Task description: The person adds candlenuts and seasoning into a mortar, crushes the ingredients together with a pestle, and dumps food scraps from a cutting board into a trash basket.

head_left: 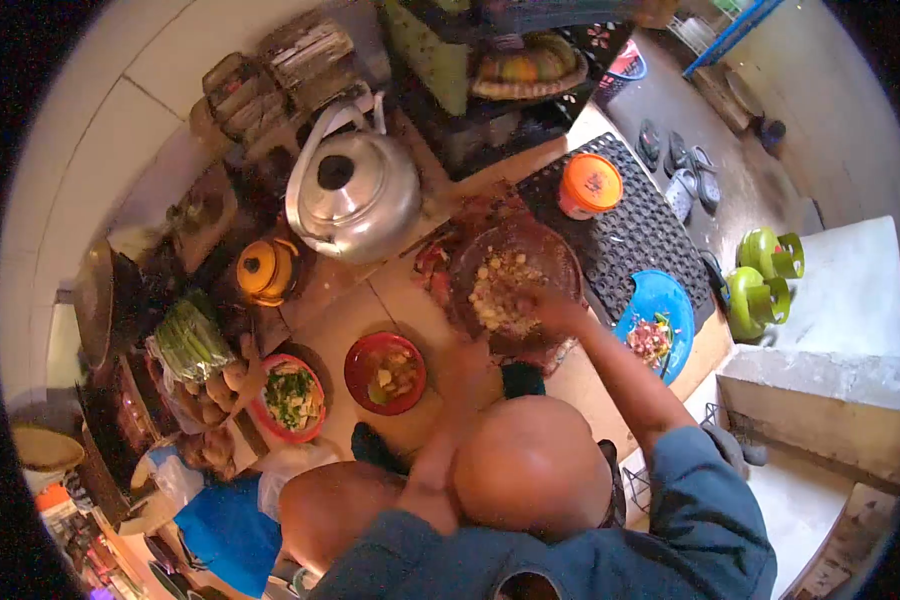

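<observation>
A wide dark mortar-like bowl (570, 258) sits on the floor in front of my knees, holding pale, lumpy mashed food (502, 290). My right hand (550, 308) reaches into the bowl's right side, over the food. Its fingers are blurred, and whether they hold anything is hidden. Close to the bowl's near left edge is my left hand (463, 362), smeared by motion, so its fingers do not show. Left of it stands a red bowl (352, 385) with yellowish pieces in liquid. A blue plate (682, 300) with chopped reddish pieces lies beyond my right forearm.
Another red-rimmed bowl (270, 405) holds chopped greens and pale pieces. A metal kettle (365, 195) and a small orange lidded pot (262, 272) stand at the back left. An orange-lidded tub (592, 183) rests on a black mat (635, 230). Green gas cylinders (755, 300) stand right.
</observation>
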Available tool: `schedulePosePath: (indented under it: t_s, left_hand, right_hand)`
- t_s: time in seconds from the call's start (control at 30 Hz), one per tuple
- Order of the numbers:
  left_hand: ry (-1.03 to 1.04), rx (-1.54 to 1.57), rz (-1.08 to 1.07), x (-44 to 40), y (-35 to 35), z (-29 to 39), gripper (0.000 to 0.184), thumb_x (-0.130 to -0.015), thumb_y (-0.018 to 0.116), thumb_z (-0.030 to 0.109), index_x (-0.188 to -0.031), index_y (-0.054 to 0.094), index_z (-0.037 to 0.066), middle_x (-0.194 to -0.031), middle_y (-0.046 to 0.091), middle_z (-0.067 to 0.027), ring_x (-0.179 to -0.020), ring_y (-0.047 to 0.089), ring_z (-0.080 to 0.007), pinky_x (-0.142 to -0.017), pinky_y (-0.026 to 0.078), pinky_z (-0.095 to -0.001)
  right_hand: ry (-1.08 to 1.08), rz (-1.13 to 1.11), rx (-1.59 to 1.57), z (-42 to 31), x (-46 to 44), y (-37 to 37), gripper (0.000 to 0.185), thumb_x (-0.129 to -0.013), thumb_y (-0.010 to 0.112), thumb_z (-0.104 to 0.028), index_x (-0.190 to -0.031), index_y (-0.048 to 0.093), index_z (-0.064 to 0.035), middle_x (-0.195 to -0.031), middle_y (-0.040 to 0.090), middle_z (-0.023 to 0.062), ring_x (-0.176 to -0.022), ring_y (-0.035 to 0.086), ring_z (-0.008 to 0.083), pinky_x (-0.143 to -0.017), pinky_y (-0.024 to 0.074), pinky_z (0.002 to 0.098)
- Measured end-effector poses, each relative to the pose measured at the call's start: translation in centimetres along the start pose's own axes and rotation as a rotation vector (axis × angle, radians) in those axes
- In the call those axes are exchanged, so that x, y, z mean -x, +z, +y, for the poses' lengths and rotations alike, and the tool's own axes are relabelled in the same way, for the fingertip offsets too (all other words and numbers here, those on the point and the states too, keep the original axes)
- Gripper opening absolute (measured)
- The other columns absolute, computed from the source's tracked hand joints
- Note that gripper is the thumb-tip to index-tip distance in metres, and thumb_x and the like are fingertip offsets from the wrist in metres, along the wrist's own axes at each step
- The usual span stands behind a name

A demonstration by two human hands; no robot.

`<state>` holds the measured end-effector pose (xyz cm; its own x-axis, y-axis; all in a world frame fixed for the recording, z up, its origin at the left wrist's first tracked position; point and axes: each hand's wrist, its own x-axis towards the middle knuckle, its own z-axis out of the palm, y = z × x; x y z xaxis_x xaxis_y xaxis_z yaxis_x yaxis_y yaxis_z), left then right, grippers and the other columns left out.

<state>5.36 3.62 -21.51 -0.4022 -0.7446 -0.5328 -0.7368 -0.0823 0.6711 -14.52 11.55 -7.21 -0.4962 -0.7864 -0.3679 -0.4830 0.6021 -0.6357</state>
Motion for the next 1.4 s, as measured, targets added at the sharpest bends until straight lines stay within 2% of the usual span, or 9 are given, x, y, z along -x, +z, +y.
schedulePosePath:
  t_s: [0.17,0.27,0.47,0.67,0.77,0.9,1.07,1.23,1.4]
  left_hand:
    - [-0.152,0.736,-0.177,4.3,-3.8,7.0,0.038,-0.085,0.062,0.022,-0.115,0.05,0.003,-0.099,0.057,-0.0168,-0.074,0.06,-0.0219,-0.045,0.046,-0.0326]
    - [-0.006,0.311,-0.099,2.6,-1.3,3.0,0.041,-0.086,0.062,0.022,-0.119,0.046,0.003,-0.103,0.057,-0.0172,-0.067,0.061,-0.0234,-0.043,0.046,-0.0321]
    - [-0.24,0.45,-0.418,1.5,-3.1,3.8,0.034,-0.093,0.051,0.035,-0.115,0.05,0.009,-0.086,0.061,-0.0108,-0.052,0.056,-0.0182,-0.037,0.038,-0.0298]
    - [-0.31,0.257,-0.461,1.8,-6.1,7.6,0.038,-0.09,0.054,0.035,-0.115,0.047,0.008,-0.089,0.062,-0.0115,-0.058,0.061,-0.0215,-0.036,0.04,-0.0334]
    - [-0.306,0.336,-0.431,3.0,-5.6,6.1,0.033,-0.092,0.053,0.034,-0.114,0.047,0.009,-0.092,0.059,-0.0083,-0.062,0.062,-0.0221,-0.037,0.039,-0.0319]
    - [-0.331,0.427,-0.386,5.1,-8.6,10.9,0.034,-0.087,0.06,0.031,-0.103,0.049,0.004,-0.063,0.058,-0.0102,-0.047,0.058,-0.0223,-0.036,0.041,-0.0342]
    - [-0.272,0.328,-0.373,3.6,-6.7,6.7,0.04,-0.087,0.06,0.029,-0.116,0.045,0.005,-0.079,0.06,-0.0151,-0.055,0.062,-0.026,-0.037,0.045,-0.0354]
    - [-0.233,0.383,-0.348,2.9,-6.5,6.9,0.045,-0.087,0.059,0.028,-0.121,0.041,0.004,-0.082,0.06,-0.0154,-0.056,0.062,-0.0266,-0.038,0.046,-0.0359]
    - [-0.156,0.462,-0.283,2.4,-4.9,5.9,0.05,-0.087,0.058,0.027,-0.126,0.038,0.003,-0.086,0.06,-0.0157,-0.057,0.063,-0.0272,-0.038,0.047,-0.0364]
  right_hand:
    - [0.168,0.089,0.418,-4.7,1.6,2.8,0.054,-0.087,0.052,-0.037,-0.137,0.039,-0.0209,-0.115,0.055,0.0303,-0.095,0.06,0.0411,-0.079,0.0479,0.051]
    - [0.143,-0.221,-0.006,-0.9,-2.3,-1.6,0.051,-0.088,0.051,-0.038,-0.135,0.041,-0.0205,-0.109,0.057,0.0305,-0.094,0.06,0.0423,-0.08,0.0472,0.0519]
    - [-0.049,0.3,0.614,-1.7,3.6,4.8,0.052,-0.088,0.051,-0.044,-0.133,0.045,-0.018,-0.113,0.058,0.0236,-0.104,0.056,0.0404,-0.086,0.0438,0.0527]
    - [0.162,-0.313,-0.219,-1.1,-5.0,-6.7,0.051,-0.089,0.051,-0.04,-0.134,0.044,-0.0157,-0.116,0.058,0.0215,-0.102,0.058,0.0409,-0.087,0.0467,0.0449]
    - [0.005,0.011,0.288,1.0,-5.2,-3.1,0.05,-0.09,0.049,-0.037,-0.134,0.043,-0.0154,-0.11,0.061,0.021,-0.096,0.062,0.0382,-0.08,0.0503,0.0451]
    - [-0.024,0.439,0.631,-0.7,-0.9,6.8,0.048,-0.09,0.049,-0.031,-0.135,0.042,-0.0159,-0.094,0.065,0.0225,-0.083,0.065,0.036,-0.068,0.0521,0.0464]
    - [0.109,-0.133,0.328,3.6,-9.6,0.1,0.045,-0.088,0.049,-0.026,-0.132,0.045,-0.0216,-0.084,0.065,0.0217,-0.071,0.064,0.04,-0.064,0.0517,0.0478]
    - [0.084,0.077,0.649,-4.4,0.1,2.4,0.046,-0.089,0.049,-0.03,-0.133,0.045,-0.0158,-0.101,0.063,0.0218,-0.085,0.064,0.036,-0.068,0.0523,0.0441]
    - [0.066,0.044,-0.186,1.6,-3.5,-0.2,0.049,-0.091,0.049,-0.037,-0.136,0.042,-0.0188,-0.123,0.053,0.0242,-0.109,0.055,0.0378,-0.085,0.0477,0.0438]
